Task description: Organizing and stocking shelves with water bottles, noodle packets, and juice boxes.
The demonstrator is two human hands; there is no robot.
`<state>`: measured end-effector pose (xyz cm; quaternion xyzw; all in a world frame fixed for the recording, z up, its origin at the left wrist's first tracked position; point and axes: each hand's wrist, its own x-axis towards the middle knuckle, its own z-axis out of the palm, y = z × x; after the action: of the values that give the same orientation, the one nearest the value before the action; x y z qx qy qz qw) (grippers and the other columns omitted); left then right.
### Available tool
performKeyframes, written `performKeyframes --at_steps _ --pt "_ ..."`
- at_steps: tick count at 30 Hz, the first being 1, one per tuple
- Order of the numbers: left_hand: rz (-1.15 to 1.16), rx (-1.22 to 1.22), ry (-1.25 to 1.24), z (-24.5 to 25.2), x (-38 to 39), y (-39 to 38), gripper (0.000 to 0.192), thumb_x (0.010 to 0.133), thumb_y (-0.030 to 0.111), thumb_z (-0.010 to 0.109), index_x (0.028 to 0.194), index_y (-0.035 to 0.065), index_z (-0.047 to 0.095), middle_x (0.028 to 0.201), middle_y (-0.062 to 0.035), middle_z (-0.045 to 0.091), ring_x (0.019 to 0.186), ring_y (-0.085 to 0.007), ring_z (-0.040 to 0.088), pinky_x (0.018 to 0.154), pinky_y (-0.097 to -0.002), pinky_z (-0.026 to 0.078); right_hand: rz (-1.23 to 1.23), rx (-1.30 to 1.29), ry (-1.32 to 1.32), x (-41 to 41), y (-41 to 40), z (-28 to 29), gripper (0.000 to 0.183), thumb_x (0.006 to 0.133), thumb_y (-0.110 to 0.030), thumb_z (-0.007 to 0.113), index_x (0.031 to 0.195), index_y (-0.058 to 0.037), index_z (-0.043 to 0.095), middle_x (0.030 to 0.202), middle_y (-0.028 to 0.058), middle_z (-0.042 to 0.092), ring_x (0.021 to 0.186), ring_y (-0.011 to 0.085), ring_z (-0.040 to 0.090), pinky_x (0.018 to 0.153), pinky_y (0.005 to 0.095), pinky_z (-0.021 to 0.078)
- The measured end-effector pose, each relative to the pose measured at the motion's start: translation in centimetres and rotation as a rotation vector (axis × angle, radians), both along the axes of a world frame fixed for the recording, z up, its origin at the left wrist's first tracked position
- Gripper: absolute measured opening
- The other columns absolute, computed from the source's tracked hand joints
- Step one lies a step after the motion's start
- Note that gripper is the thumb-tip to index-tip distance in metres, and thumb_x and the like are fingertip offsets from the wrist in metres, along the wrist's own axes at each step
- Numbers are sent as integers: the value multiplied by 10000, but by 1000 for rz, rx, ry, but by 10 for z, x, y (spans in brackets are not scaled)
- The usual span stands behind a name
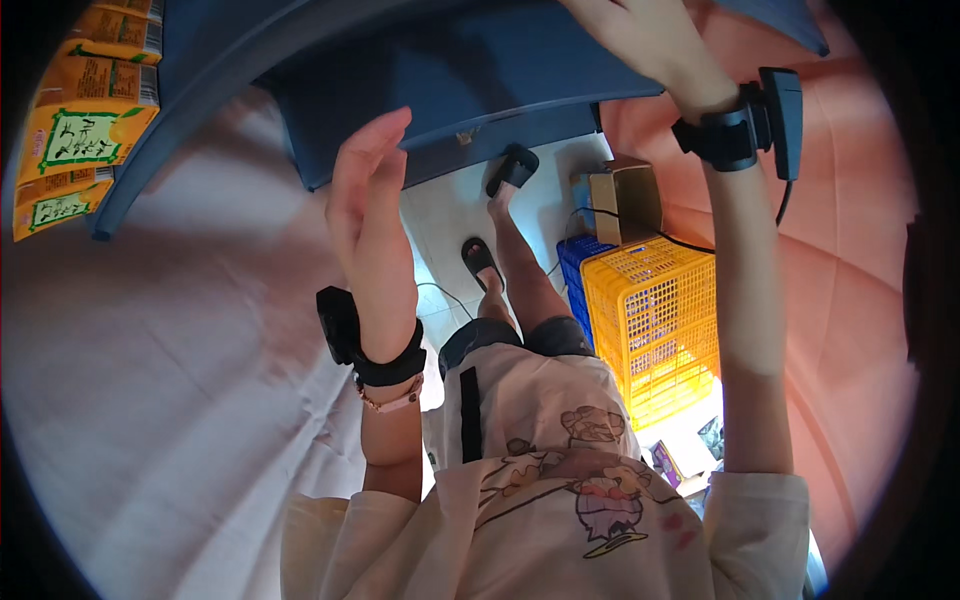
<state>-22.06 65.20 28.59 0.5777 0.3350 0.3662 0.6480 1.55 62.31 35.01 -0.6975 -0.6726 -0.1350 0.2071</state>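
Note:
My left hand [371,225] is raised in front of the dark blue shelf [420,82], its fingers extended and nothing seen in it. A black strap with a small device [341,322] and a pink bracelet [394,401] circle that wrist. My right hand [637,37] reaches over the blue shelf at the top edge of the view. Its fingers are cut off there, so whatever they touch is hidden. A black wrist strap with a device [780,120] sits on the right wrist, with a cable trailing from it. Orange-yellow printed packets [82,142] stand in a row at the upper left.
Beside my legs stands a yellow plastic crate [607,322], with a blue crate [574,274] and an open cardboard box [634,199] behind it. Cloth sheets hang on both sides, pale at left [165,360] and pink at right [840,300]. A black cable [679,241] crosses near the crate.

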Motion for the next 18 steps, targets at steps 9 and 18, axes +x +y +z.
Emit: performKeyframes --at_steps 9,18 --pt "24 -28 -1 20 0 10 309 913 139 419 1149 -33 519 1191 -134 526 1149 -211 469 974 -326 349 -25 -77 67 -3 0 6 549 865 -297 507 1333 -35 387 1360 179 394 1327 336 254 1086 480 82" --pt "21 53 7 82 25 11 292 920 160 422 1128 -9 536 1126 -111 565 1103 -195 510 958 -318 361 18 53 50 6 -14 -3 553 840 -345 540 1321 -99 425 1353 100 430 1309 271 310 1082 453 129"
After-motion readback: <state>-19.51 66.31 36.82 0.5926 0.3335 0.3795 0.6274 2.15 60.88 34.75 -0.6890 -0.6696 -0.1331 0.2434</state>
